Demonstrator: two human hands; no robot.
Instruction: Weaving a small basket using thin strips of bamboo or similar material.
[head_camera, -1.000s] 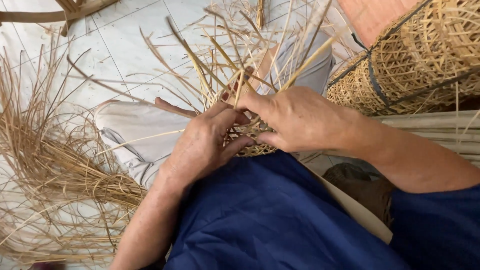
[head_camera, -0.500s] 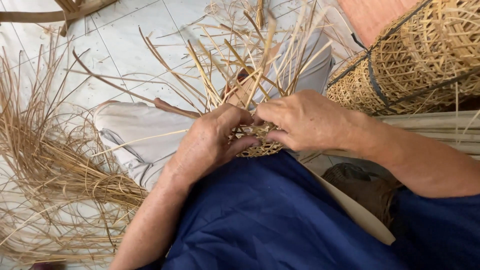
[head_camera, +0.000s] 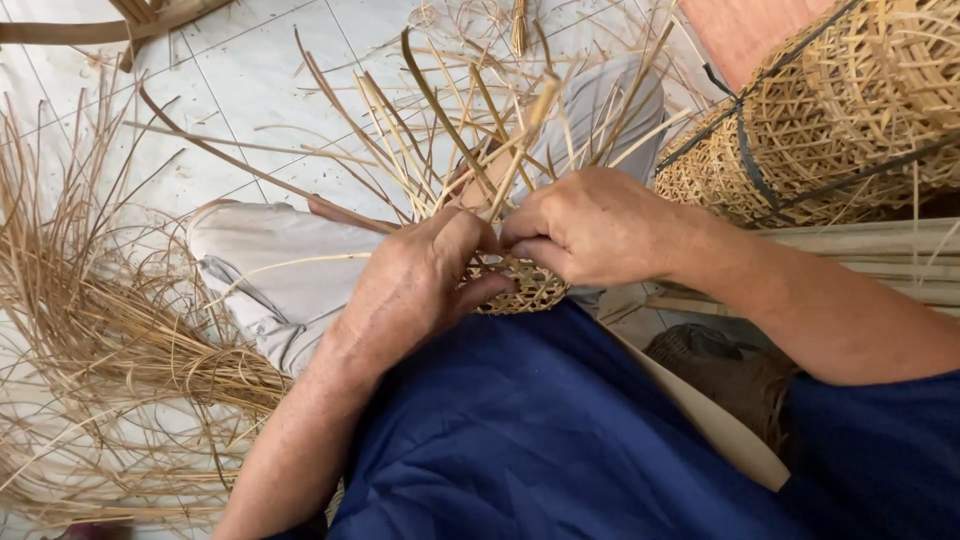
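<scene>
Our left hand (head_camera: 415, 290) and right hand (head_camera: 590, 225) pinch together the half-woven basket (head_camera: 520, 285); light, springy, best gripped at its woven base.

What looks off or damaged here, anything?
Nothing looks damaged. The left hand and right hand pinch a small half-woven basket whose loose strips splay upward unevenly, as unfinished weaving does. A heap of cane strips sprawls untidily over the tiled floor. The finished baskets sit tied together, intact.
</scene>
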